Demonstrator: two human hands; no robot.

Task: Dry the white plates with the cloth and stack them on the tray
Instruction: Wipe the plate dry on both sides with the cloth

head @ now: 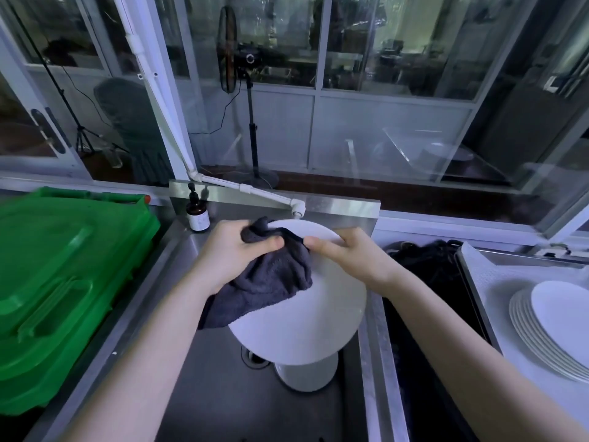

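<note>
Green bin lid [63,282] left of sink. Steel sink [223,409] centre; tray [510,275] at worktop's right edge w/ stack of white plates [548,327] on it. Held plate [302,323] tilted over sink, above another white plate [306,374] near the drain. Dark grey cloth [267,282] draped over held plate's upper-left face. L hand [229,250]: fingers clenched on bunched cloth at top rim. R hand [347,253]: fingers pinching same rim, thumb on front. Brown bottle [198,215] at sink's back-left corner.

A green bin [63,282] sits well left of the grip. A brown pump bottle [198,215] stands near its rear left, and a white tap [297,208] just behind. The steel sink [223,403] and its drain [254,357] lie below, with dark netting [430,275] to the right.
</note>
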